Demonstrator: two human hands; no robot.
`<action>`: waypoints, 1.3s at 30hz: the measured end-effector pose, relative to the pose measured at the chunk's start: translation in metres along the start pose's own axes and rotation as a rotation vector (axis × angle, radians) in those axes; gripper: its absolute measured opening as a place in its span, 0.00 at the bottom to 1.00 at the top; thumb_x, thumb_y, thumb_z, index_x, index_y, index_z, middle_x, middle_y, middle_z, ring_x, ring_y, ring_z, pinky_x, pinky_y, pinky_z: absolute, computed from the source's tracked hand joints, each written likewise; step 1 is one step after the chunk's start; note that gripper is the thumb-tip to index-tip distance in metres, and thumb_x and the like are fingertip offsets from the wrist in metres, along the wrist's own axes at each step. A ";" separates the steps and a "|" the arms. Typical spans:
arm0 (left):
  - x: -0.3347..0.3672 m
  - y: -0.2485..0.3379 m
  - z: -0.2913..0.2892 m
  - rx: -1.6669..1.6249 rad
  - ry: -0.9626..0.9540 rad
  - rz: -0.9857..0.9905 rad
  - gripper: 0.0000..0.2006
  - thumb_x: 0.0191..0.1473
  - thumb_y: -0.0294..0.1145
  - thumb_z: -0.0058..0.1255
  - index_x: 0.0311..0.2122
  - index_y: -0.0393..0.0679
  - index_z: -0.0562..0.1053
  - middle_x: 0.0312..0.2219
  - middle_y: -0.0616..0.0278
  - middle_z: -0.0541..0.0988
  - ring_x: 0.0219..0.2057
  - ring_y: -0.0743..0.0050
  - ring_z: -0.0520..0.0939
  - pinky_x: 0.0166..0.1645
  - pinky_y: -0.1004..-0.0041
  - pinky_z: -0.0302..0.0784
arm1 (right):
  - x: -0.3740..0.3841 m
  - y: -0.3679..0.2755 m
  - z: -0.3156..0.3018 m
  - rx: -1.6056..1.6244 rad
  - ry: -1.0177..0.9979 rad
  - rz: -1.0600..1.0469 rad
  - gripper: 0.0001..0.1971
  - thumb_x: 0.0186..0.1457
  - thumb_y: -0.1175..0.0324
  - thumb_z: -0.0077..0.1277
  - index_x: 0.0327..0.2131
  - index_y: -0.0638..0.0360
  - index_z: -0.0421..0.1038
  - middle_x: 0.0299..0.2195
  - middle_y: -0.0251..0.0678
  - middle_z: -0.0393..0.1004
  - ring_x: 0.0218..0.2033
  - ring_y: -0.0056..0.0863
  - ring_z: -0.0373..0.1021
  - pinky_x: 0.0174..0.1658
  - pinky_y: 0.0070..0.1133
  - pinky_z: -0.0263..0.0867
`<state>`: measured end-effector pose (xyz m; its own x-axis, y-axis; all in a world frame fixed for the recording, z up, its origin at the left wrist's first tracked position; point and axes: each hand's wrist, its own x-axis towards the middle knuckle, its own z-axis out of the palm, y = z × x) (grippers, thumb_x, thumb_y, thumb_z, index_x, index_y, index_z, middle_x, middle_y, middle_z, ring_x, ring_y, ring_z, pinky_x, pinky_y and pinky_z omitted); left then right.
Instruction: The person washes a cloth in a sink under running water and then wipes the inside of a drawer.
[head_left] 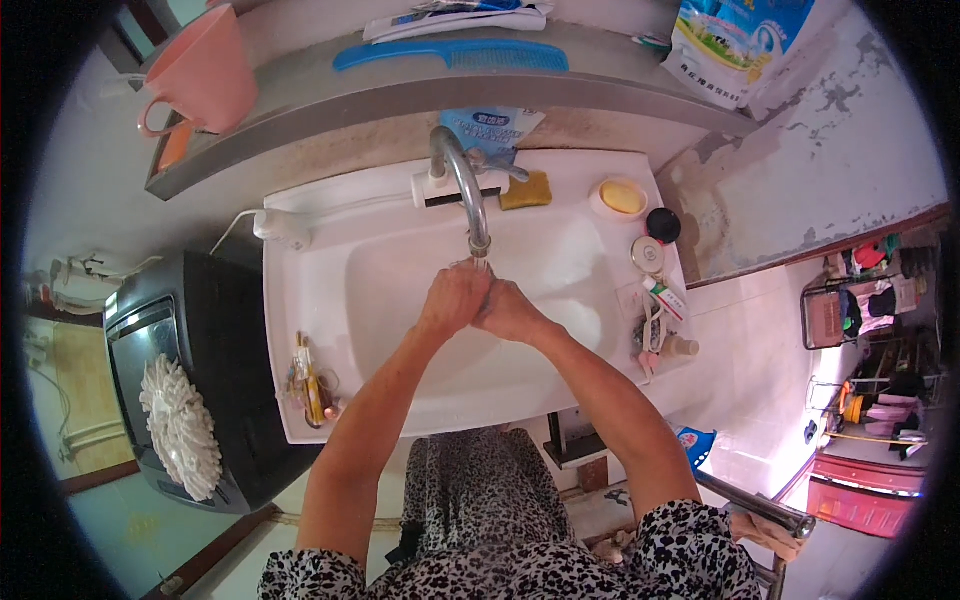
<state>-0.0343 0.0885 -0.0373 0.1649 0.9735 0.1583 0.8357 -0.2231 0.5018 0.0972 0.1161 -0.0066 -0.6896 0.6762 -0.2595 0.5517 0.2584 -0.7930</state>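
Observation:
Under the spout of a curved metal faucet [466, 190], both my hands meet over the white sink [390, 270]. Water runs from the spout onto them. My left hand [453, 300] has its fingers curled in against the other hand. Pressed to its side is my right hand [510, 312], closed too, its fingertips mostly hidden. Whether anything small lies between the palms is hidden.
A yellow sponge [527, 190] lies behind the faucet; a soap dish with yellow soap [621, 198] sits at the right rim. Above runs a shelf [640, 92] with a pink mug [205, 72] and a blue comb [455, 55]. A black washing machine [215, 370] stands left.

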 end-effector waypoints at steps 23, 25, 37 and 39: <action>-0.047 0.001 0.010 -0.810 0.198 -0.510 0.13 0.45 0.31 0.56 0.35 0.38 0.69 0.27 0.57 0.77 0.29 0.74 0.76 0.34 0.76 0.70 | -0.025 0.031 -0.012 1.117 -0.052 0.106 0.32 0.43 0.74 0.55 0.53 0.51 0.53 0.41 0.38 0.66 0.40 0.26 0.66 0.41 0.23 0.62; -0.050 -0.005 0.005 -0.753 0.068 -0.578 0.11 0.46 0.31 0.55 0.34 0.37 0.69 0.27 0.56 0.77 0.29 0.77 0.76 0.33 0.77 0.70 | -0.033 0.024 -0.020 1.066 -0.001 0.155 0.33 0.42 0.75 0.56 0.53 0.49 0.54 0.38 0.36 0.67 0.36 0.23 0.65 0.37 0.21 0.61; -0.041 0.032 -0.008 -0.990 0.352 -0.576 0.04 0.54 0.27 0.43 0.30 0.40 0.63 0.20 0.68 0.68 0.23 0.83 0.66 0.30 0.80 0.66 | -0.036 0.014 0.029 0.519 0.187 -0.022 0.29 0.40 0.72 0.59 0.47 0.57 0.57 0.35 0.34 0.69 0.34 0.26 0.67 0.38 0.22 0.66; -0.036 0.047 -0.010 -0.841 0.358 -0.403 0.03 0.53 0.25 0.44 0.33 0.40 0.65 0.23 0.66 0.70 0.24 0.77 0.70 0.32 0.77 0.67 | -0.029 0.013 0.027 0.330 0.262 0.045 0.26 0.41 0.73 0.57 0.46 0.59 0.58 0.35 0.36 0.69 0.35 0.26 0.68 0.38 0.22 0.66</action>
<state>-0.0059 0.0424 -0.0110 -0.3324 0.9429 0.0212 0.1286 0.0230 0.9914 0.1116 0.0813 -0.0249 -0.5026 0.8450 -0.1825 0.3689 0.0187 -0.9293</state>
